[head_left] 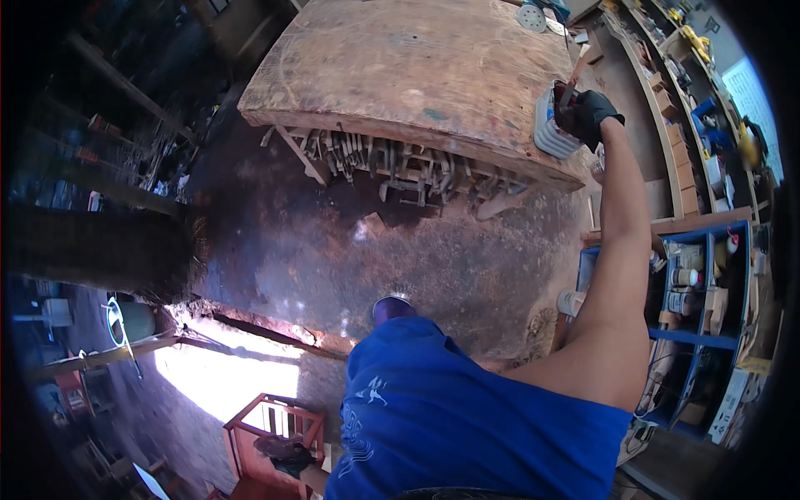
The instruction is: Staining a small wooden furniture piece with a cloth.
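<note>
My right hand, in a black glove, reaches out to the bench's near right corner. Its fingers close over the rim of a pale, ribbed plastic container, whose contents are mostly hidden. A brush with a wooden handle sticks up from the container, beside my fingers. Low at the left, my left hand, also black-gloved, is beside a reddish-brown wooden frame. It looks closed around a brownish, crumpled-looking thing that I cannot make out.
The large wooden workbench has many clamps hanging beneath it. A sander lies at its far right corner. Blue shelving with cans and bottles stands to my right. Bright sunlight falls on the floor at left.
</note>
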`<action>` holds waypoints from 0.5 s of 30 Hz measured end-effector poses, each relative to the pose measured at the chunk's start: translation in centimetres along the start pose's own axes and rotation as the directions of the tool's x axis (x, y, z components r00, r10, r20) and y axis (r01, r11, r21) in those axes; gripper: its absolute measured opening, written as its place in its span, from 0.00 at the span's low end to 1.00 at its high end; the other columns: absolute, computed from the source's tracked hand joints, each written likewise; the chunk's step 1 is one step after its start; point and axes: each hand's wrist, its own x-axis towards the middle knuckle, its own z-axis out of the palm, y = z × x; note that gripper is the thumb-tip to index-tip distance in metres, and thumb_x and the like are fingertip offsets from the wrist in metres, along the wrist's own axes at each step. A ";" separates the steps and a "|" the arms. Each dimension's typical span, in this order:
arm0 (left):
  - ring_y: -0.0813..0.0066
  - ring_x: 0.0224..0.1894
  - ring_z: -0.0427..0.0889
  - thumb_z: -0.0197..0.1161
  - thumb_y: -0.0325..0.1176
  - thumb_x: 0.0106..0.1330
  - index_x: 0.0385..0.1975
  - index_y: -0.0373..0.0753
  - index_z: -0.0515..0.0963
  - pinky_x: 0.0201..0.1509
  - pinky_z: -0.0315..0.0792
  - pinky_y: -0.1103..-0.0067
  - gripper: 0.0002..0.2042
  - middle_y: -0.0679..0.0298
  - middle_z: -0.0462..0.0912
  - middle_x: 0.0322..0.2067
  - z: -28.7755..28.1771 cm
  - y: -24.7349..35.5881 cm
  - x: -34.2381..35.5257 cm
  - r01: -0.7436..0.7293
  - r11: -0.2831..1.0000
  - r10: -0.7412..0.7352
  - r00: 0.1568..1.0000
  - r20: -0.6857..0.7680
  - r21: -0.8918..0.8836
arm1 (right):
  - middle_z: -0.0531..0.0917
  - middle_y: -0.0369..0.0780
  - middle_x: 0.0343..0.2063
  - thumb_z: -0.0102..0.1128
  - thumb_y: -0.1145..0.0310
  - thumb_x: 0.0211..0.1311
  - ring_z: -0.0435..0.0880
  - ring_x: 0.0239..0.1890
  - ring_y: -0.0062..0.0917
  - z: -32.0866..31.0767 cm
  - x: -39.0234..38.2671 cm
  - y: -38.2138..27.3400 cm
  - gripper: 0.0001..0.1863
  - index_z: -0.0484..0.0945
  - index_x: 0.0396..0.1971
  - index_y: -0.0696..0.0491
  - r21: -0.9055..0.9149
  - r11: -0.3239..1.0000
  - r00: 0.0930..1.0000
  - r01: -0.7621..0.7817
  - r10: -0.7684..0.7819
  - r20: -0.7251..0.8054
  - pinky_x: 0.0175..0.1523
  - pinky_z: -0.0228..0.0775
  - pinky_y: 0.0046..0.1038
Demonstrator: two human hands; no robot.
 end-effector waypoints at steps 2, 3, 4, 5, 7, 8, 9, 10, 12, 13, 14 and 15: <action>0.53 0.56 0.80 0.53 0.38 0.71 0.72 0.33 0.57 0.57 0.77 0.63 0.31 0.52 0.75 0.60 -0.9 0.8 -1.2 0.071 0.997 -0.071 0.997 0.011 -0.027 | 0.87 0.42 0.32 0.68 0.61 0.56 0.87 0.34 0.32 1.6 0.0 -1.9 0.16 0.82 0.41 0.52 -0.360 0.920 0.979 0.158 -0.193 -0.063 0.43 0.78 0.34; 0.53 0.56 0.80 0.53 0.39 0.71 0.72 0.33 0.57 0.57 0.77 0.63 0.31 0.52 0.75 0.60 -1.4 1.2 -1.7 0.109 0.993 -0.108 0.994 0.015 -0.042 | 0.87 0.42 0.32 0.68 0.61 0.56 0.87 0.34 0.32 1.8 -0.2 -1.5 0.16 0.82 0.41 0.52 -0.362 0.915 0.976 0.176 -0.209 -0.055 0.43 0.78 0.34; 0.53 0.56 0.80 0.53 0.39 0.70 0.72 0.33 0.57 0.57 0.77 0.63 0.31 0.52 0.75 0.60 -1.9 1.7 -2.2 0.145 0.988 -0.144 0.989 0.019 -0.057 | 0.87 0.42 0.32 0.69 0.61 0.55 0.87 0.35 0.32 1.9 0.0 -1.5 0.16 0.82 0.41 0.52 -0.348 0.919 0.976 0.184 -0.213 -0.045 0.44 0.78 0.34; 0.53 0.56 0.80 0.53 0.39 0.70 0.72 0.33 0.57 0.57 0.77 0.63 0.31 0.52 0.75 0.60 -2.2 2.0 -2.3 0.175 0.982 -0.174 0.985 0.024 -0.075 | 0.87 0.42 0.32 0.69 0.61 0.54 0.87 0.35 0.32 2.1 0.3 -1.5 0.16 0.82 0.41 0.51 -0.333 0.924 0.977 0.186 -0.211 -0.038 0.44 0.78 0.34; 0.53 0.57 0.80 0.53 0.39 0.70 0.72 0.33 0.57 0.58 0.77 0.63 0.31 0.52 0.74 0.61 -2.5 2.6 -2.0 0.227 0.967 -0.224 0.974 0.035 -0.113 | 0.87 0.42 0.32 0.70 0.60 0.53 0.87 0.35 0.32 2.4 0.9 -1.2 0.17 0.83 0.42 0.51 -0.301 0.936 0.980 0.181 -0.198 -0.027 0.45 0.78 0.34; 0.53 0.57 0.79 0.53 0.39 0.70 0.72 0.33 0.57 0.58 0.77 0.63 0.31 0.52 0.74 0.61 -2.8 2.8 -1.6 0.247 0.960 -0.244 0.969 0.040 -0.131 | 0.87 0.42 0.32 0.70 0.60 0.53 0.87 0.36 0.32 2.4 1.0 -0.9 0.17 0.83 0.42 0.50 -0.282 0.944 0.982 0.174 -0.188 -0.021 0.46 0.77 0.34; 0.53 0.57 0.79 0.53 0.39 0.70 0.72 0.33 0.57 0.58 0.77 0.63 0.32 0.51 0.74 0.61 -3.0 3.0 -1.0 0.264 0.953 -0.260 0.964 0.047 -0.150 | 0.87 0.42 0.32 0.70 0.60 0.52 0.87 0.36 0.32 2.3 1.3 -0.7 0.17 0.83 0.42 0.50 -0.262 0.951 0.985 0.164 -0.174 -0.016 0.46 0.77 0.34; 0.53 0.57 0.79 0.53 0.39 0.70 0.72 0.33 0.57 0.58 0.76 0.63 0.32 0.51 0.74 0.61 -3.2 3.1 -0.2 0.279 0.945 -0.273 0.960 0.055 -0.171 | 0.87 0.42 0.32 0.70 0.60 0.52 0.87 0.36 0.33 2.4 1.4 -0.5 0.17 0.83 0.42 0.49 -0.243 0.958 0.988 0.149 -0.157 -0.012 0.47 0.77 0.34; 0.54 0.58 0.79 0.53 0.39 0.70 0.72 0.33 0.57 0.58 0.76 0.63 0.32 0.51 0.74 0.61 -3.1 3.8 1.4 0.304 0.927 -0.294 0.953 0.076 -0.219 | 0.88 0.42 0.32 0.71 0.60 0.50 0.87 0.37 0.33 2.4 1.6 -0.4 0.18 0.84 0.42 0.48 -0.208 0.972 0.993 0.113 -0.118 -0.010 0.48 0.76 0.34; 0.54 0.58 0.79 0.53 0.39 0.70 0.72 0.33 0.57 0.59 0.76 0.63 0.32 0.51 0.73 0.62 -3.2 4.0 1.8 0.322 0.916 -0.310 0.947 0.086 -0.238 | 0.88 0.41 0.33 0.73 0.60 0.51 0.87 0.34 0.30 0.2 -1.1 -3.0 0.21 0.84 0.46 0.50 -0.115 0.993 0.996 0.035 -0.026 0.084 0.43 0.77 0.33; 0.54 0.58 0.79 0.53 0.40 0.70 0.72 0.33 0.57 0.59 0.76 0.63 0.32 0.51 0.73 0.62 -3.3 4.3 2.3 0.339 0.905 -0.325 0.941 0.097 -0.257 | 0.88 0.41 0.33 0.73 0.60 0.51 0.87 0.34 0.30 0.5 -0.7 -2.5 0.21 0.84 0.46 0.50 -0.115 0.993 0.996 0.033 -0.024 0.084 0.43 0.77 0.33; 0.54 0.58 0.78 0.53 0.40 0.70 0.72 0.32 0.57 0.59 0.76 0.64 0.32 0.51 0.73 0.62 -3.1 4.7 3.0 0.347 0.894 -0.327 0.938 0.116 -0.284 | 0.88 0.41 0.32 0.73 0.61 0.53 0.87 0.33 0.28 0.4 -0.6 -0.5 0.21 0.83 0.48 0.52 0.126 0.989 0.994 -0.074 0.063 0.091 0.41 0.77 0.31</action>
